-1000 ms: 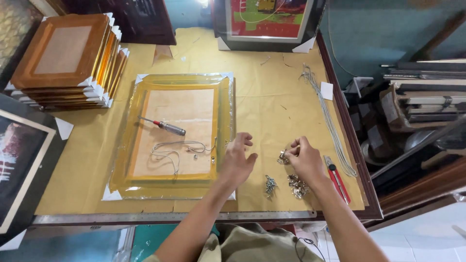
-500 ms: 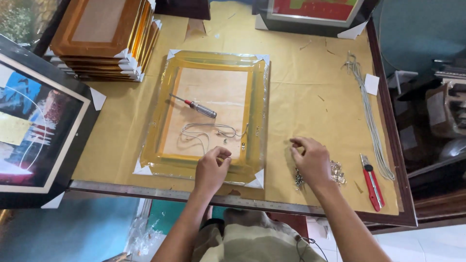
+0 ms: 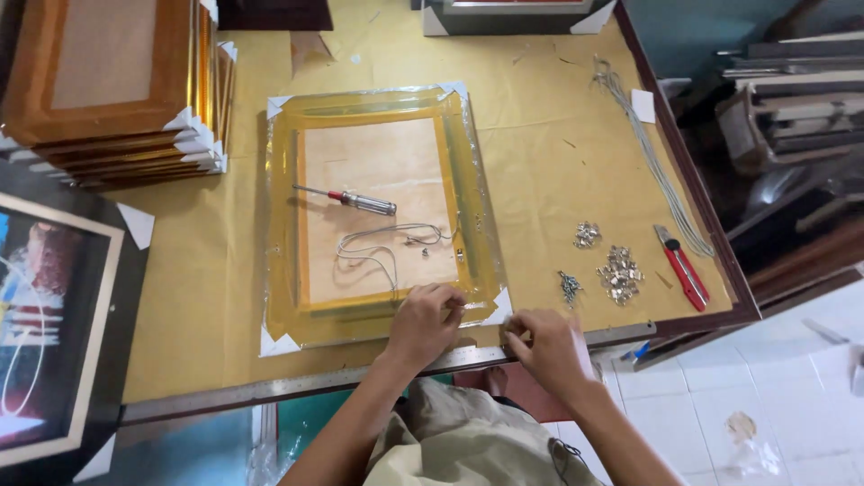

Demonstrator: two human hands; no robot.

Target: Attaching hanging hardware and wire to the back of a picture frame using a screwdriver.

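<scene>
A head-worn camera looks down on a bench [image 3: 558,135] covered in tan paper. In the middle lies a picture frame [image 3: 382,211], face down and wrapped in clear yellowish plastic, with white cardboard protectors on its corners. On the frame's brown backing board rest a screwdriver [image 3: 353,200] with a red and clear handle and a loose coil of hanging wire [image 3: 382,247].

The left hand [image 3: 425,322] rests on the near edge of the frame, close to its near right corner, fingers curled in a narrow grip on the frame's rim; whether anything small is pinched there cannot be told. The right hand [image 3: 547,346] sits just beside that same corner, on the bench's near edge, fingers drawn together; what, if anything, they hold is hidden.

To the right of the hands lie small heaps of metal hanging hardware [image 3: 619,274], and further right a red utility knife [image 3: 681,267]. A bundle of grey wire [image 3: 650,153] runs along the bench's right side. A stack of wooden frames [image 3: 117,85] stands at the far left, and a black-framed picture [image 3: 49,324] leans at the left edge.
</scene>
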